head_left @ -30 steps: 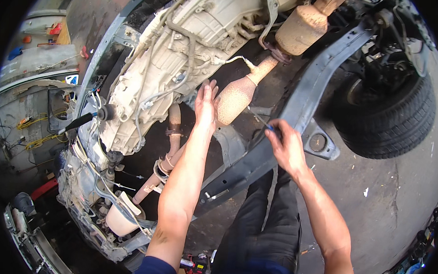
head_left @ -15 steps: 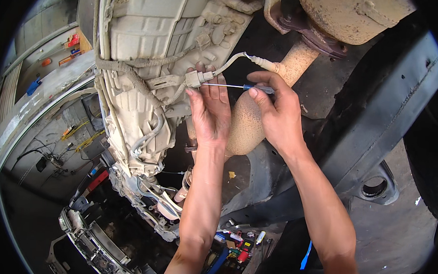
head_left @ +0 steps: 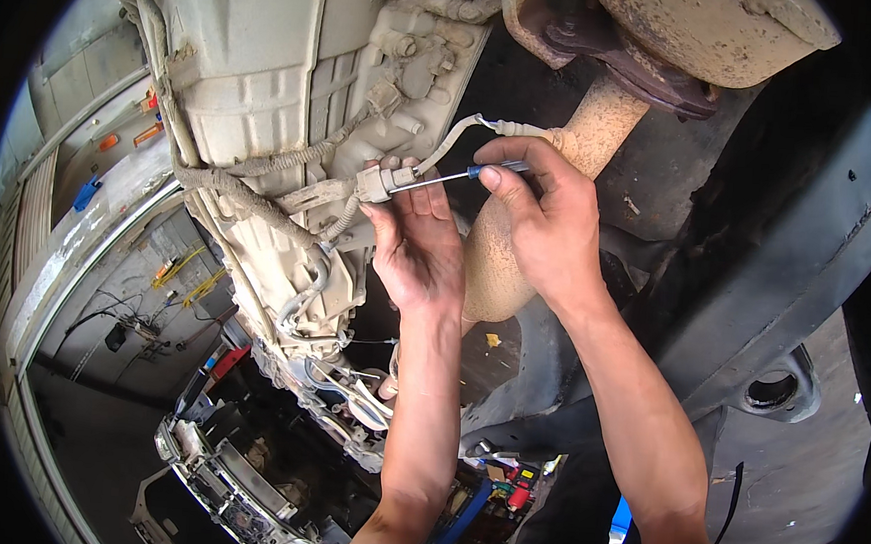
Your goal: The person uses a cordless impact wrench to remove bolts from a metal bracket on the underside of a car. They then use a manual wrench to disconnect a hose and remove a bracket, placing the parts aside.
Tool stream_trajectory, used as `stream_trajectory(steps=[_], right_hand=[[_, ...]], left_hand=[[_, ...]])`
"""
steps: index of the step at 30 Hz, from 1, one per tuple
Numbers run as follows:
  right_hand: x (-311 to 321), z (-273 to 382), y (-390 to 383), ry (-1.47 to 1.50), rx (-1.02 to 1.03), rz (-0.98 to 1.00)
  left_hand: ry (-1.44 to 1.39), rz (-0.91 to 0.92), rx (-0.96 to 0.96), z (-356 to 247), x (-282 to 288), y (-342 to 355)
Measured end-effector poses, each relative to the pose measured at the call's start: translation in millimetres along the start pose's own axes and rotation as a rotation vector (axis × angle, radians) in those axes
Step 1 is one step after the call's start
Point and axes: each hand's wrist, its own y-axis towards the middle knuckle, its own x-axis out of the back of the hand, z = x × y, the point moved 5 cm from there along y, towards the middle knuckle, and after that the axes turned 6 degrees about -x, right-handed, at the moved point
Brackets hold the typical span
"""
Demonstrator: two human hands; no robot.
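Palm up, my left hand [head_left: 419, 251] has its fingers curled behind a dusty pale wiring connector [head_left: 382, 183], with the thumb against its lower side. In my right hand [head_left: 552, 234] is a slim screwdriver [head_left: 477, 172] with a blue handle, its shaft slanting down-left to the connector; the tip is too small to make out exactly. From the connector a grey cable [head_left: 447, 143] runs to a sensor on a rusty exhaust pipe [head_left: 604, 128]. The big pale transmission housing [head_left: 249, 61] lies to the left, carrying hoses and harness.
A dark frame rail [head_left: 783, 293] crosses the right side. A rusty exhaust canister [head_left: 710, 29] is at upper right. At lower left lie a stripped front-end frame [head_left: 233, 479] and yellow cords [head_left: 177, 266]; small tools and bottles [head_left: 517, 496] are clustered at bottom centre.
Both hands have come up to the connector and the view is closer on it. Since half a second ago the screwdriver's shaft has tilted from level to slanting down-left.
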Motion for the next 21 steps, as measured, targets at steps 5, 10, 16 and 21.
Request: stream_trajectory(steps=[5,10,16,21], right_hand=[[-3.8,-2.6,1.9,-0.005,-0.035,0.012],[-4.1,1.5,9.7,-0.049,-0.065,0.088],[-2.1,8.1,-5.2,-0.173,-0.163,0.017],[-4.2,11.1,-3.9,-0.198,-0.113,0.006]], left_hand=[[-0.029,0.020,0.030,-0.5,2.6,2.3],[-0.030,0.054,0.029,-0.5,4.3,4.6],[-0.003,0.076,0.031,-0.7,8.0,5.1],[-0.021,0.085,0.048,-1.7,6.0,5.1]])
